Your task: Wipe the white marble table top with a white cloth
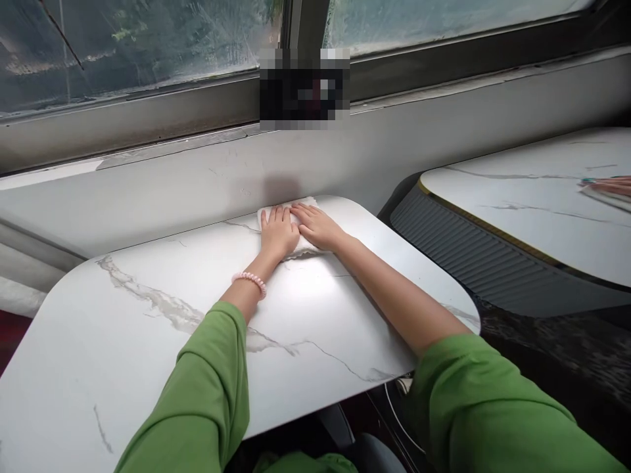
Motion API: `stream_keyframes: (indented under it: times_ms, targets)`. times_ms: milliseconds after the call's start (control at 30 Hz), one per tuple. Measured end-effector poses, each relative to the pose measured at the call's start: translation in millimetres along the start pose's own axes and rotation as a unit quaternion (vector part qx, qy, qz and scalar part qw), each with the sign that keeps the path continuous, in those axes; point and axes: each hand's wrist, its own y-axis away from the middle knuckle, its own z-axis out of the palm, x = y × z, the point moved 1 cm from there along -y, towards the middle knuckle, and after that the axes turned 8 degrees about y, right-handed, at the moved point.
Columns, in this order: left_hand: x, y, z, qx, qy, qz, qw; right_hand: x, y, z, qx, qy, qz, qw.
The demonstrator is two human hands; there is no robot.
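Observation:
A folded white cloth (pixel 308 247) lies on a white marble-patterned table (pixel 162 368), near the table's far edge by the wall. My left hand (pixel 279 233) rests flat on the cloth with its fingers stretched out, a pink coil bracelet (pixel 250 282) at the wrist. Close beside it, my right hand (pixel 318 226) also lies flat on the cloth, fingers extended toward the left hand. The two hands touch or nearly touch. Part of the cloth is hidden beneath them.
A pale wall (pixel 197 177) and a framed window (pixel 172 52) stand behind the table. A pixelated patch covers something at the sill. To the right is a second marble-patterned table (pixel 537 197), with what looks like part of a person's hand (pixel 611 186) at its right side.

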Motion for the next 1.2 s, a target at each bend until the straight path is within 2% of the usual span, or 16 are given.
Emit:
stream_keyframes:
  times_ms: [167, 433, 533, 633, 800, 933, 1067, 1200]
  targets:
    - [37.2, 45.0, -0.4, -0.004, -0.002, 0.009, 1.0, -1.3, 57.4, -15.8, -0.003, -0.013, -0.037, 0.999]
    - [131.4, 135.1, 4.4, -0.038, 0.042, 0.065, 0.996, 5.0, 196.7, -47.9, 0.012, -0.028, -0.015, 0.999]
    - [160.2, 152.7, 6.8, -0.057, 0.055, 0.093, 0.992, 15.0, 237.8, -55.6, 0.009, -0.034, 0.002, 0.999]
    - [176.6, 157.6, 9.4, -0.072, 0.061, 0.115, 0.989, 23.7, 257.8, -60.7, -0.004, -0.027, 0.031, 0.999]
    - [177.3, 149.9, 11.8, -0.071, 0.066, 0.124, 0.988, 25.7, 249.2, -61.4, -0.02, 0.002, 0.06, 0.998]
    - [167.9, 134.2, 13.8, -0.066, 0.063, 0.11, 0.99, 25.6, 226.9, -56.0, 0.016, -0.003, 0.08, 0.997]
    - [156.4, 106.0, 18.0, -0.052, 0.066, 0.087, 0.993, 33.9, 193.2, -51.0, 0.02, -0.019, 0.079, 0.997]
    - [138.6, 62.8, 23.6, -0.024, 0.069, 0.05, 0.996, 52.3, 142.3, -42.1, 0.031, -0.035, 0.065, 0.997]
